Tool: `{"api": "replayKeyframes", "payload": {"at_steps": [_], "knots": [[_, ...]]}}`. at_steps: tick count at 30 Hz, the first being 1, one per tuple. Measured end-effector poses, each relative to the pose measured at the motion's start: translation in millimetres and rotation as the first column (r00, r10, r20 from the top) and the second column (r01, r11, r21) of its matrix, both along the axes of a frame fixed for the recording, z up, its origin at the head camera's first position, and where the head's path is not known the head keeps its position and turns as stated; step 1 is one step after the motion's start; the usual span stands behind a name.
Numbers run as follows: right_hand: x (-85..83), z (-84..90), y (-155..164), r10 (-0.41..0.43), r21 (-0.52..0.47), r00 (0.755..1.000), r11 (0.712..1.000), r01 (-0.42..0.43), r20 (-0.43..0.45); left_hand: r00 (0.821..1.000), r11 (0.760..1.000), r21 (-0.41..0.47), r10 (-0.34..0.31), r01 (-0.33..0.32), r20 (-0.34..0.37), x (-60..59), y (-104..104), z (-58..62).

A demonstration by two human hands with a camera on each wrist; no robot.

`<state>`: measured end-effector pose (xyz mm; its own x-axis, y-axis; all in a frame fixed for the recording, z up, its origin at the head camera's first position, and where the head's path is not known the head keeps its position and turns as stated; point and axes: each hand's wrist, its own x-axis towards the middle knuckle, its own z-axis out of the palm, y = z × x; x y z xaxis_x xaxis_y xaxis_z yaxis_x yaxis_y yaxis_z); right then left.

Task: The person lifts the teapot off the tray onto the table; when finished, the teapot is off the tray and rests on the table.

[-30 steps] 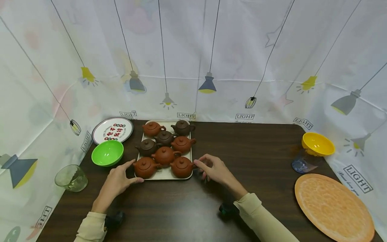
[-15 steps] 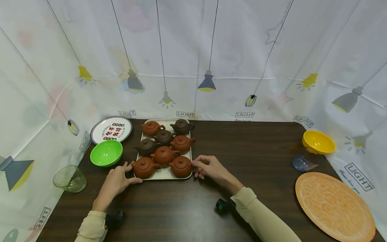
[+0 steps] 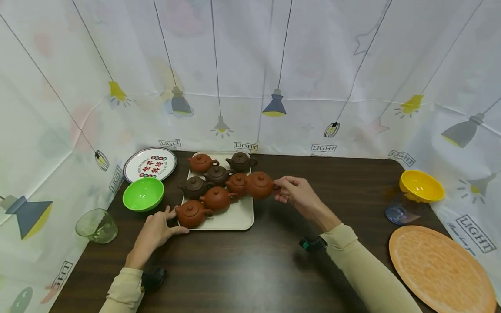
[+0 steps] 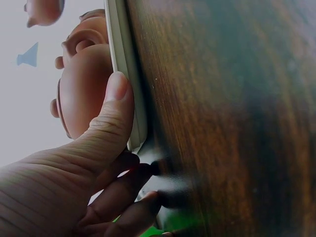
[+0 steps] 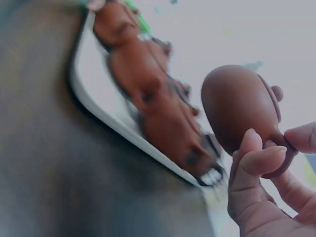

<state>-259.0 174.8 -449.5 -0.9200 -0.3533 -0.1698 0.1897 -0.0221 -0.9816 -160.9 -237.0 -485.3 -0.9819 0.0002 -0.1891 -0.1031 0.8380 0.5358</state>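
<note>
We read the word "LIGHT" printed in small boxed labels along the lower hem of the white curtain (image 3: 250, 65) behind the table (image 3: 274, 261): one at eleven o'clock from the cream tray (image 3: 238, 217), one just past its far edge at twelve, one at one o'clock, and one farther right near the table's far right corner. Another "LIGHT" label stands on the curtain at three o'clock beside the orange plate (image 3: 440, 269), and more on the left hem. The round plate (image 3: 150, 164) at ten o'clock carries red Chinese characters, too small for us to read.
</note>
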Motion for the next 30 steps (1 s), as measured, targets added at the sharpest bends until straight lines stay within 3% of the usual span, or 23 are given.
{"api": "replayKeyframes", "payload": {"at_steps": [5,11,15,20,25,27,30], "knots": [[-33.9,6.0,24.2,-0.105,0.024,0.994,0.994,0.105,0.002,1.000,1.000,0.015,-0.005,0.005,-0.003,2.0,0.4,-4.1],[-75.7,-17.6,14.9,-0.218,0.087,0.973,0.973,0.211,0.076,0.999,1.000,0.017,0.021,-0.020,-0.025,1.1,-0.8,-6.1],[-95.9,-30.6,-5.5,-0.305,0.076,0.943,0.952,0.298,0.129,0.999,0.999,0.030,0.019,-0.018,-0.032,-2.6,-1.8,-5.8],[-99.9,-41.5,-19.0,-0.341,0.103,0.931,0.939,0.329,0.131,0.999,0.999,0.043,0.018,-0.017,-0.029,-2.5,0.6,-9.4],[-97.1,-43.3,-24.2,-0.343,0.164,0.938,0.929,0.332,0.045,0.999,0.999,0.044,0.017,-0.016,-0.036,-3.2,0.0,-8.8],[-93.6,-42.6,-24.6,-0.366,0.226,0.930,0.905,0.361,-0.022,0.999,0.999,0.043,0.018,-0.016,-0.038,-3.5,-0.6,-8.0],[-85.9,-40.3,-26.5,-0.414,0.348,0.897,0.827,0.441,-0.153,0.999,0.999,0.042,0.021,-0.019,-0.040,-3.7,-1.9,-7.3]]}}
